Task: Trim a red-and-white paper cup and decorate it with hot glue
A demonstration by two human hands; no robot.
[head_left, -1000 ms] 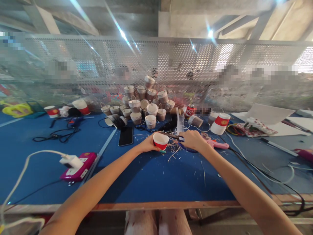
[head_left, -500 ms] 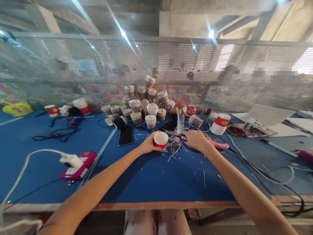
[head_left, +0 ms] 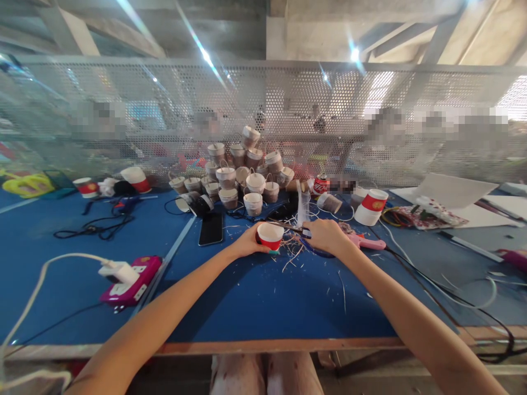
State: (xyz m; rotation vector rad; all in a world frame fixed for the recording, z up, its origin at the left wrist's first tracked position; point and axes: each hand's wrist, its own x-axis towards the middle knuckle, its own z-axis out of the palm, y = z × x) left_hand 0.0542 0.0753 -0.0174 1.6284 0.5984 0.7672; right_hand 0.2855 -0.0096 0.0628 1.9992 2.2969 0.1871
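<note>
scissors swing closed by the paper cup, right hand curled round their handles! left hand wraps fingers around it: probably light, crushable, best gripped low.

The left hand's palm, against the red cup, is hidden. Right of the cup, the right hand covers part of the scissors; whether their blades touch the rim cannot be told. Farther right of the cup, the forearm hides part of a pink tool, and a purple object is cut off. Beyond the cup, people behind the perforated panel are blurred.
</note>
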